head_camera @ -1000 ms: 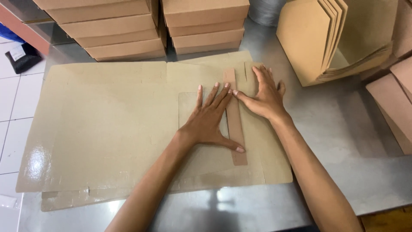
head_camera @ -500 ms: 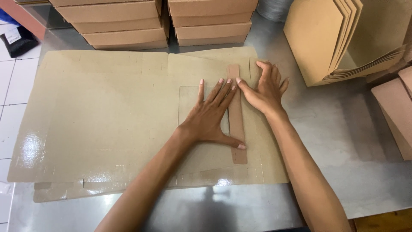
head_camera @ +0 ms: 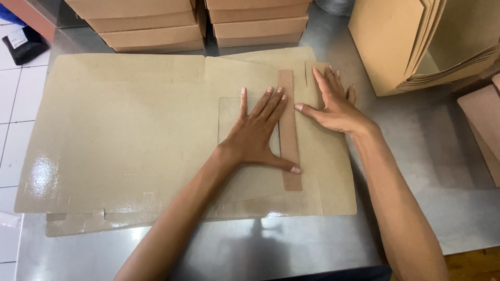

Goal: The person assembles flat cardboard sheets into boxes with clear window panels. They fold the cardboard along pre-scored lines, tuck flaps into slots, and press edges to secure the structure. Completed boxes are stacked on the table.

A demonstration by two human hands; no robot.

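Fingers spread flat: the left hand [head_camera: 255, 138] is being pressed beside a brown strip [head_camera: 289, 130], thumb touching it; the right hand [head_camera: 336, 106] is being laid just right of it. The strip is lying on a flat cardboard sheet [head_camera: 125, 135] on a steel table [head_camera: 416, 171].

Along the top edge of the frame, left of centre, two stacks of flat brown cardboard boxes [head_camera: 140, 23] and [head_camera: 258, 23] stand side by side on the grey metal table [head_camera: 416, 171]. In the upper right corner a bundle of tan folded cartons [head_camera: 396, 41] stands upright, leaning, and a further brown carton [head_camera: 484, 125] pokes in at the right edge below it. At the far left, white floor tiles [head_camera: 13, 99] show beyond the table, with a dark bag-like object [head_camera: 23, 44] lying on them in the upper left corner, too small to tell more.
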